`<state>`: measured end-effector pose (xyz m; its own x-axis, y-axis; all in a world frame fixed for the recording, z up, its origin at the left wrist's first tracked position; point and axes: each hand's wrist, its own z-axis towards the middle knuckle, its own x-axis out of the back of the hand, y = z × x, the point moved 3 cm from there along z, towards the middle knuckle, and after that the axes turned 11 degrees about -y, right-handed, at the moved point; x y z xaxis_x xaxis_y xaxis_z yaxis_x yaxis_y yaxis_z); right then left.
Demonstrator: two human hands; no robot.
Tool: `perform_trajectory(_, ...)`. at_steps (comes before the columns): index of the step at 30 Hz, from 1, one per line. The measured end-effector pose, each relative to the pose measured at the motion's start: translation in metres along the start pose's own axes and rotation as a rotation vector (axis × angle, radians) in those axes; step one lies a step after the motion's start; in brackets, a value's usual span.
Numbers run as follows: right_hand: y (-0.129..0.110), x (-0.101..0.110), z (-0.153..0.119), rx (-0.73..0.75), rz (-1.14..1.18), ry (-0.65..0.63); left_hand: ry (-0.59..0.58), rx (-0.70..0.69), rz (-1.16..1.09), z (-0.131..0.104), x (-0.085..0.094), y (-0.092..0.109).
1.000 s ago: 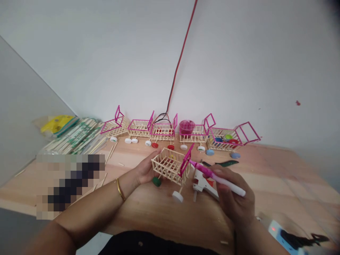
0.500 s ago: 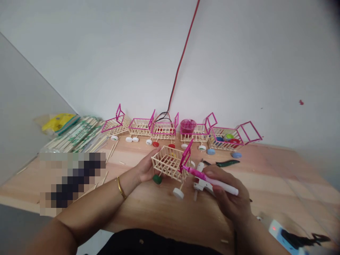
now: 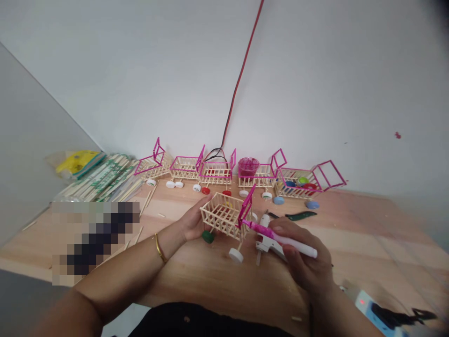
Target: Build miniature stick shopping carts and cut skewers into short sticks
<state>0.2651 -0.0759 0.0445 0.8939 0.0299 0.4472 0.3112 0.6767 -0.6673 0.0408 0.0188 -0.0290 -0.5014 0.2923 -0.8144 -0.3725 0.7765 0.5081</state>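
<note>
At the centre of our view, raised just above the table, is a small stick cart [image 3: 224, 213] of pale wooden sticks, tilted a little, with a magenta upright handle frame [image 3: 247, 206] at its right end. Of its wheels, we see most plainly a green cap [image 3: 208, 237] and a white cap [image 3: 235, 255]. Our left hand [image 3: 194, 222] holds the cart by its left end, the fingertips partly hidden behind it. A gold bracelet [image 3: 160, 248] circles that wrist. Our right hand [image 3: 305, 255] pinches a white-handled paintbrush [image 3: 287, 241], smeared magenta towards its tip, which meets the foot of the frame.

Under the brush lies a white glue gun [image 3: 264, 241], with a dark green blade [image 3: 301, 216] beyond it. Along the wall stand five finished-looking carts [image 3: 185, 168] with magenta rims and handles; a cup of magenta paint [image 3: 249, 168] is at the fourth from the left, though we cannot tell whether inside or behind it. A red and black cable [image 3: 234, 96] runs down the wall. To the left lie packaged sticks [image 3: 105, 180] and a yellow bag [image 3: 79, 161]; at lower right, a power strip [image 3: 368, 304] glows red.
</note>
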Motion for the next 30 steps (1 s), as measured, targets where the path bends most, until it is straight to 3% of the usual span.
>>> perform_trajectory(17,0.002,0.001,-0.003,-0.028,-0.002,0.020,-0.008,0.004,0.012,0.001,0.001,-0.001)
perform_trajectory(24,0.005,0.003,-0.011,-0.041,-0.023,0.190,0.042,0.015,0.011,0.001,0.004,-0.002)
perform_trajectory(30,0.009,0.002,-0.013,-0.029,0.055,0.132,0.052,0.015,0.064,0.000,0.003,-0.002)
